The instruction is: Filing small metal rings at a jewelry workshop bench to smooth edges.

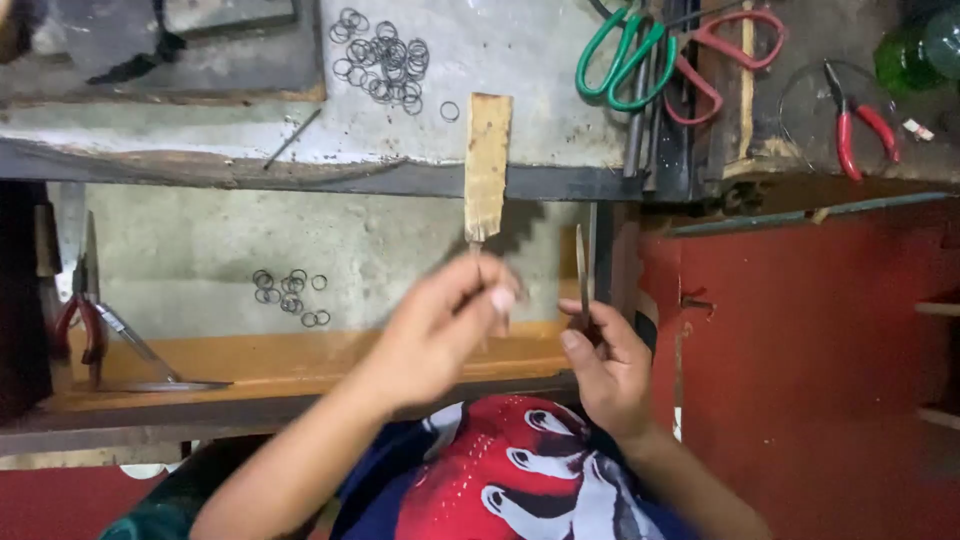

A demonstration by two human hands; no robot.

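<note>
Two bare hands work just below the wooden peg [488, 165] that juts out from the edge of the grey bench top [520, 70]. The left hand [440, 325] is blurred, its fingers pinched together at the peg's lower tip, seemingly around a thin rod that is too smeared to make out. The right hand [605, 365], to the right of the peg and a little lower, is closed on one slim metal file [582, 265], held upright with its point up. Above and left of the peg lies one loose heap of small metal rings [385, 60], too many to count, with a single ring [450, 111] apart beside the peg's top. A second, smaller cluster of rings [290, 295] lies down-left of the peg. Right of the peg's top are two pairs of scissors, green-handled [620, 55] and red-handled [725, 50], with red pliers [860, 125] farther right. Another pair of red pliers [80, 320] is far down-left.
</note>
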